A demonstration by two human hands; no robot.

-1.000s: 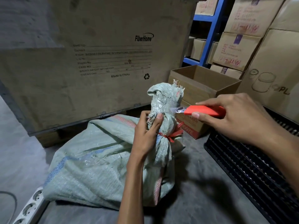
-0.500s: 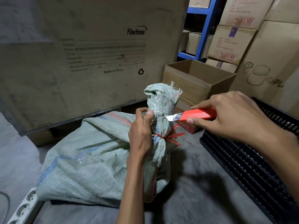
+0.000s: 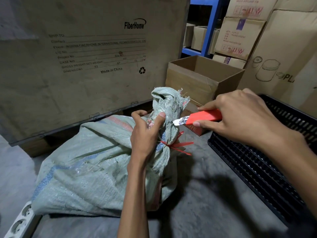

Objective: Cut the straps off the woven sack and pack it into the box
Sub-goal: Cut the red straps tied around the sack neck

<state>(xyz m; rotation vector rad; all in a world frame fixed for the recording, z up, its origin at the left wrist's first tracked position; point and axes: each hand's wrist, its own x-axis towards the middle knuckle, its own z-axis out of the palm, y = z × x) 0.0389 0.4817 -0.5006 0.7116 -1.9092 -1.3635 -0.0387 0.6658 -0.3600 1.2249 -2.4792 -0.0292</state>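
The left hand point(image 3: 147, 133) grips the gathered neck of the pale green woven sack point(image 3: 89, 165), thumb pressed high on the bunch, while the sack's body lies on the grey floor point(image 3: 197, 203) in front of the big FiberHome crate point(image 3: 77, 57). The right hand point(image 3: 240, 117) clasps a red utility knife point(image 3: 204, 116), its blade tip touching the neck just above the red plastic strap point(image 3: 173, 144) knotted around it.

The main risk is a slip: the blade points toward the left thumb, which sits near it, so a sudden give in the fabric could likely carry the edge into the fingers. The blade also sits above the strap, so it may slice the weave rather than the tie.

Room is tight to the right, where a black slatted crate point(image 3: 257, 160) lies near the sack. The open cardboard box point(image 3: 202, 78) stands just behind the neck, and its rim looks unobstructed for lifting the sack in.
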